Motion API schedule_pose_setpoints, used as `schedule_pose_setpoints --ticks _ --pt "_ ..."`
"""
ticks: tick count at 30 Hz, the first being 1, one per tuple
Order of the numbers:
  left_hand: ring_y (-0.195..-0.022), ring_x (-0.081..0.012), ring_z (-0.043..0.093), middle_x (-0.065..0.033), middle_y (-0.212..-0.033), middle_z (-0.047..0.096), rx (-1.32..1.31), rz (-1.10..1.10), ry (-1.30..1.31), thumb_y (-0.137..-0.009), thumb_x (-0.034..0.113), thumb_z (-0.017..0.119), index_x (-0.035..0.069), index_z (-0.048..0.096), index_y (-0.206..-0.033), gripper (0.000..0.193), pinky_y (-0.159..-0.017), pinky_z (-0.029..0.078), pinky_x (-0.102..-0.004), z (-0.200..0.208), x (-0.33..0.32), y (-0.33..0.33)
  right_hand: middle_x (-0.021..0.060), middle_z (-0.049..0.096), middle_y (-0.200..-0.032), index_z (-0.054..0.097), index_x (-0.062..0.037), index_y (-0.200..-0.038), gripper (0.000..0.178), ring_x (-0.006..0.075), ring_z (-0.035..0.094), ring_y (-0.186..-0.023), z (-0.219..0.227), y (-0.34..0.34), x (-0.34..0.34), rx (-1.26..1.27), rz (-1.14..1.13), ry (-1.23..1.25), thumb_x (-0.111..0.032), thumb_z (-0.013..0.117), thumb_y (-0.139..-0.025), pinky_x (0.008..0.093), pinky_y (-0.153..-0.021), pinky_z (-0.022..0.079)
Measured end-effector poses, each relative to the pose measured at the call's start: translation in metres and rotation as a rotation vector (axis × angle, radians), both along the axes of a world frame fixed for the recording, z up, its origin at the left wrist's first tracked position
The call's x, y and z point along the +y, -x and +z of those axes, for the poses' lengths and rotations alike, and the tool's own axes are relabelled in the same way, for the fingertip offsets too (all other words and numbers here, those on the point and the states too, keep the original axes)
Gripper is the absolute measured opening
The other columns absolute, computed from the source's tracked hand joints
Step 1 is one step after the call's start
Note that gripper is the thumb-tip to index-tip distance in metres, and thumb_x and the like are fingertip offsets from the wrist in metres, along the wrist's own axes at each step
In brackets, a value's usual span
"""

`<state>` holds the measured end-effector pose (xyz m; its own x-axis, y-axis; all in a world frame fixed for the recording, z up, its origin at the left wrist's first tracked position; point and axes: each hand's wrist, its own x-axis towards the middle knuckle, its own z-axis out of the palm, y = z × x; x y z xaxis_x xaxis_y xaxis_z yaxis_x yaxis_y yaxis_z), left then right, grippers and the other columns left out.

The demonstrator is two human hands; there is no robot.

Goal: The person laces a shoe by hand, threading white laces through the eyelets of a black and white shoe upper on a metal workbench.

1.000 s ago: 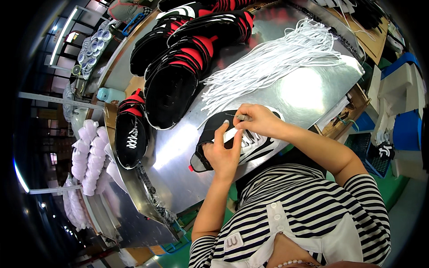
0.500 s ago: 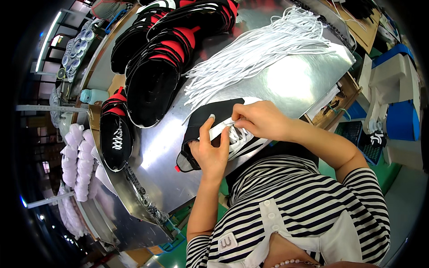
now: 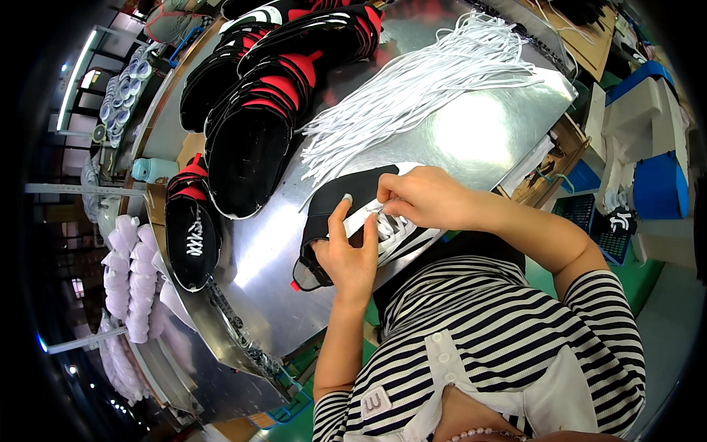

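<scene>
A black, white and grey shoe upper lies at the near edge of the metal table, a small red tab at its heel end. My left hand grips it at the collar, with some fingers inside the opening and the thumb up by the eyelet strip. My right hand is closed in a pinch on a white shoelace at the upper eyelets. That lace crosses the shoe's throat in several rows. The lace tip is hidden by my right fingers.
A big bundle of loose white shoelaces covers the table's far side. Nested black and red shoe uppers are piled to the left, beside one laced black upper. A blue-green bottle stands past the left edge.
Both hands stay at the same place on the shoe upper, with only slight finger movement by the right at the eyelets. The whole view has shifted a little.
</scene>
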<state>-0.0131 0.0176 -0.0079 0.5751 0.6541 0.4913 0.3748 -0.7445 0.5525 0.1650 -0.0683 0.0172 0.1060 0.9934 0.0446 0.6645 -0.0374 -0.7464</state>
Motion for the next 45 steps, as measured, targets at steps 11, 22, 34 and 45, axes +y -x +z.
schedule_pose_setpoints --ticks 11,22,34,45 --pt "-0.087 -0.0155 0.066 -0.0112 -0.103 0.070 0.067 -0.069 0.273 -0.083 0.002 0.067 -0.002 0.058 -0.123 0.040 -0.080 0.049 -0.0276 -0.001 -0.002 0.007 0.0179 0.065 -0.070 0.050 0.0048 -0.101 0.027 0.0365 0.066 -0.068 0.009 0.015 0.023 -0.195 0.058 0.133 -0.011 0.064 -0.084 0.0430 -0.059 0.050" --pt "-0.093 -0.0136 0.062 -0.0089 -0.107 0.062 -0.036 0.032 0.572 -0.086 -0.003 0.066 -0.001 0.054 -0.120 0.037 -0.083 0.050 -0.0268 0.003 0.010 -0.009 0.0078 0.068 -0.081 0.065 -0.0073 -0.102 0.020 0.0166 0.063 -0.068 -0.043 0.007 -0.002 0.239 -0.310 -0.126 -0.018 0.070 -0.086 0.0283 -0.063 0.049" --pt "-0.088 -0.0090 0.057 -0.0047 -0.100 0.061 -0.159 -0.202 1.159 -0.089 -0.005 0.062 0.002 0.048 -0.126 0.041 -0.080 0.048 -0.0236 0.015 0.013 0.003 0.0004 0.061 -0.071 0.070 -0.0130 -0.094 0.030 0.0190 0.059 -0.057 -0.044 0.018 0.004 -0.078 -0.098 -0.651 -0.001 0.071 -0.066 0.0278 -0.048 0.044" --pt "-0.075 -0.0130 0.063 -0.0135 -0.094 0.070 -0.054 -0.099 1.011 -0.101 0.022 0.050 0.003 0.049 -0.130 0.034 -0.066 0.050 -0.0259 0.007 0.037 -0.011 0.0047 0.062 -0.072 0.071 -0.0083 -0.091 0.017 0.0215 0.059 -0.055 -0.004 0.056 -0.036 0.573 0.376 -0.528 -0.001 0.070 -0.076 0.0317 -0.048 0.043"
